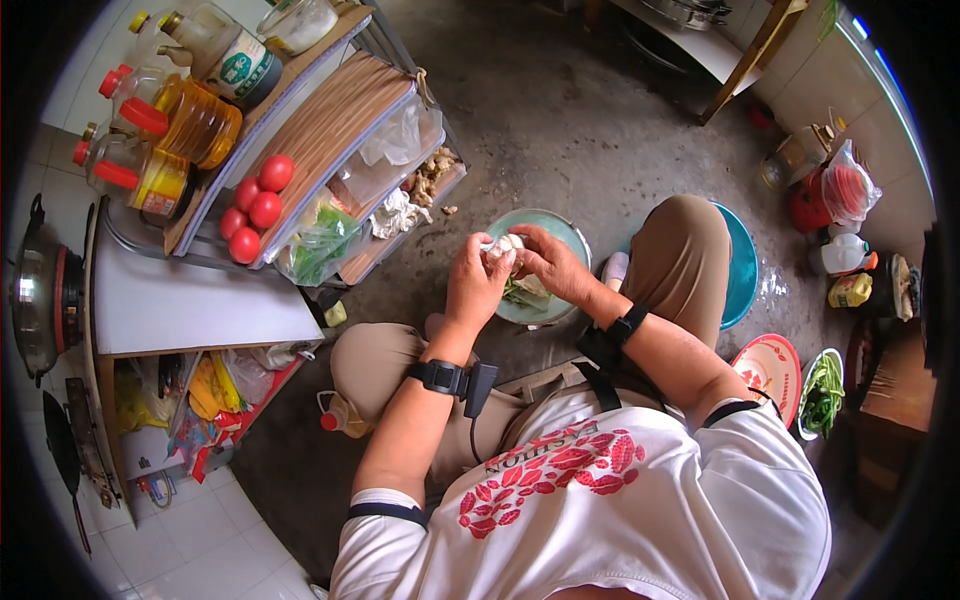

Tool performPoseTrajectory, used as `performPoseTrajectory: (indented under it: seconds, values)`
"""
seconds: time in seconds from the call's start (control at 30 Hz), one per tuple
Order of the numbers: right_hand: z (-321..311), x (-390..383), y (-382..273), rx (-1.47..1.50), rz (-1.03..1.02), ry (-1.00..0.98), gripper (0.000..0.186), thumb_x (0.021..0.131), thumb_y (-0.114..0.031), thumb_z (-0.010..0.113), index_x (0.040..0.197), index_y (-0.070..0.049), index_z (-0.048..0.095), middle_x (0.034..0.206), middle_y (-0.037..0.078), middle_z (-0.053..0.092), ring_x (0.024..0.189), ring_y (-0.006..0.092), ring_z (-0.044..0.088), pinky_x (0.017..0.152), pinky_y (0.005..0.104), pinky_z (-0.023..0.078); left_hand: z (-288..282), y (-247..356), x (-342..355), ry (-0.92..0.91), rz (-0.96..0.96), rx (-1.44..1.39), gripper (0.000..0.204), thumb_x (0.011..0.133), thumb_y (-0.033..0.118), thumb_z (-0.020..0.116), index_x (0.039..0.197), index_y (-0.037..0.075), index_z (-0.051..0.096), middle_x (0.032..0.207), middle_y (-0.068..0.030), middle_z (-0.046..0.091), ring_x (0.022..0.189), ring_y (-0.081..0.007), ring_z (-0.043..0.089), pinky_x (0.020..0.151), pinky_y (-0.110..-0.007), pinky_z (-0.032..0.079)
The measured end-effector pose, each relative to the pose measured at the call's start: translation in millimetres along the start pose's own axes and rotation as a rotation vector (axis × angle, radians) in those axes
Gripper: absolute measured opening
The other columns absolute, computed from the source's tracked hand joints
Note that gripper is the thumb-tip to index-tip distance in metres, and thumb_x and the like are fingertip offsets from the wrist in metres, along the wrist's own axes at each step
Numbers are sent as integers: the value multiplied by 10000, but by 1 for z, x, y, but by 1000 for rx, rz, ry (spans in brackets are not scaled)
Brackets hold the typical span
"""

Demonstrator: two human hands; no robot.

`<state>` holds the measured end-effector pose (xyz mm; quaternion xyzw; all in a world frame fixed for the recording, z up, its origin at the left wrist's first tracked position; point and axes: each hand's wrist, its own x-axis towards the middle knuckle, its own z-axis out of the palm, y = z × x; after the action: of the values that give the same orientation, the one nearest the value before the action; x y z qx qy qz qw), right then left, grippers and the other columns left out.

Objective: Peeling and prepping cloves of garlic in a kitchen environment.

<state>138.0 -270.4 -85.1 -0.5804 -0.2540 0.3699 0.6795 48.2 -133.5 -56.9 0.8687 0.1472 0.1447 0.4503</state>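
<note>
We are peeling a garlic bulb [503, 246] — both hands, left hand [476, 283] and right hand [549, 262], fingers clamped on it above the green bowl [560, 232]; next calls for pulling cloves apart, we judge.

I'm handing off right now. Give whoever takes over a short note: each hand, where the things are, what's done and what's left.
Left hand: closed on a small white piece, likely garlic, held over the green bowl.
Right hand: fingertips pinching the same piece from the other side, as if peeling it.
Bowl sits on the floor between the knees; greenish and pale scraps already lie in it.
Done: some trimmings are in the bowl. Left: the piece in hand looks unfinished.
Nearby: more pale pieces on the rack's low shelf; tomatoes above; a bowl of green beans to the right.
</note>
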Motion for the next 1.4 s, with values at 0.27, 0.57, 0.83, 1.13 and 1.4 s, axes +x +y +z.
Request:
performPoseTrajectory:
  seconds: [0.27, 0.57, 0.83, 1.13, 1.4]
  values:
    - [2, -3, -13, -381, -208, -14, 366, 891, -133, 507, 1227, -18, 416, 876, 82, 568, 785, 123, 555, 695, 274, 467, 3, 7, -6, -28, 30, 185, 329, 894, 311, 464, 1094, 54, 417, 902, -231, 596, 833, -412, 576, 670, -476, 457]
    - [11, -7, -16, -738, -284, 18, 268, 844, -136, 528, 1066, 10, 494, 957, 204, 566, 908, 377, 557, 776, 397, 451, 3, 12, -6, -125, -74, 369, 304, 899, 364, 459, 953, 65, 455, 798, -190, 612, 758, -396, 587, 611, -468, 455]
    - [13, -8, -15, -380, -116, 16, 248, 908, -195, 421, 1001, 14, 516, 759, 162, 574, 592, 270, 578, 567, 358, 466, 6, 4, -5, -91, -21, 310, 320, 893, 382, 447, 867, 65, 480, 701, -187, 603, 683, -400, 584, 574, -472, 453]
    - [6, -5, -24, 133, 33, 59, 284, 955, -261, 366, 955, -32, 534, 707, 10, 527, 520, 96, 485, 469, 231, 396, 5, -1, -7, -119, -61, -310, 475, 883, 514, 432, 930, 50, 523, 675, -69, 553, 560, -179, 534, 488, -284, 427]
    - [-12, 2, -12, 416, 155, 114, 234, 943, -273, 436, 926, -78, 565, 805, -24, 546, 672, 49, 484, 600, 182, 414, -2, 2, -9, -207, -165, -503, 464, 887, 494, 449, 999, 47, 506, 728, -16, 548, 566, -71, 515, 462, -202, 386]
